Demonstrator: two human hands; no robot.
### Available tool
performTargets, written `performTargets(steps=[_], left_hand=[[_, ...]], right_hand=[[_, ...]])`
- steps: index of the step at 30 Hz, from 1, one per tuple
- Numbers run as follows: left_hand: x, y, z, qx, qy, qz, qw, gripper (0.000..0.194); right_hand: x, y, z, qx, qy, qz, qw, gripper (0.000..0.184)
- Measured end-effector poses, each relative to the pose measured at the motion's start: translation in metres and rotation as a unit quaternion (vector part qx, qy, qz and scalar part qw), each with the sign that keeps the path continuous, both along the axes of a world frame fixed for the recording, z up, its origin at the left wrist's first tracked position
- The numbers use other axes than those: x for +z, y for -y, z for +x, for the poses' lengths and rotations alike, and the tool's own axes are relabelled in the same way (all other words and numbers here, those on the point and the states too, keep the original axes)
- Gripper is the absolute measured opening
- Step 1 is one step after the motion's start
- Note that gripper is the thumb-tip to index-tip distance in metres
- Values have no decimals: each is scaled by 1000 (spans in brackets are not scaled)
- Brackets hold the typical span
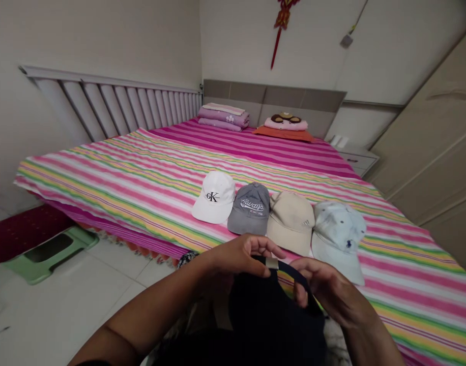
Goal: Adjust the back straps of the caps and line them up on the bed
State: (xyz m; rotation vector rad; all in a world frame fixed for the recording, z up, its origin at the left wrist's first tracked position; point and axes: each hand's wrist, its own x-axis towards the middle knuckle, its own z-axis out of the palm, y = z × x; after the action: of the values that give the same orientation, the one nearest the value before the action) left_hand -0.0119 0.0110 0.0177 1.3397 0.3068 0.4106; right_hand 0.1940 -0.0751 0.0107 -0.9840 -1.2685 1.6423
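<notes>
A dark cap (274, 310) is held close to my body, its back strap and metal buckle facing up. My left hand (246, 256) pinches the strap beside the buckle with thumb and fingers. At the other side of the strap opening, my right hand (319, 282) grips the band, a fingertip showing through the gap. On the bed beyond my hands, a white cap (216, 198), a grey cap (252, 208), a beige cap (292, 221) and a pale blue cap (338, 236) lie in a row, brims toward me.
The bed has a striped sheet (114, 173). Folded purple bedding (225, 118) and an orange pillow (284, 133) lie by the headboard (240, 94). A green stool (53, 254) stands on the floor at left; a nightstand (358, 158) is at right.
</notes>
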Motion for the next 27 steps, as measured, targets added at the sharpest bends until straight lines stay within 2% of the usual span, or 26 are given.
performTargets(steps=[4, 9, 12, 20, 27], left_hand=[[10, 9, 3, 14, 22, 5, 1000, 40], [8, 15, 0, 21, 102, -122, 987, 46], [5, 18, 2, 42, 139, -171, 974, 44], [-2, 25, 13, 103, 148, -173, 968, 36], [-9, 26, 14, 89, 162, -175, 967, 40]], right_hand=[[8, -5, -19, -54, 80, -17, 995, 35], [9, -1, -33, -102, 13, -20, 994, 33], [9, 2, -34, -119, -18, -21, 992, 32], [7, 2, -40, -122, -33, -22, 992, 33], [-2, 2, -41, -89, -31, -6, 996, 29]])
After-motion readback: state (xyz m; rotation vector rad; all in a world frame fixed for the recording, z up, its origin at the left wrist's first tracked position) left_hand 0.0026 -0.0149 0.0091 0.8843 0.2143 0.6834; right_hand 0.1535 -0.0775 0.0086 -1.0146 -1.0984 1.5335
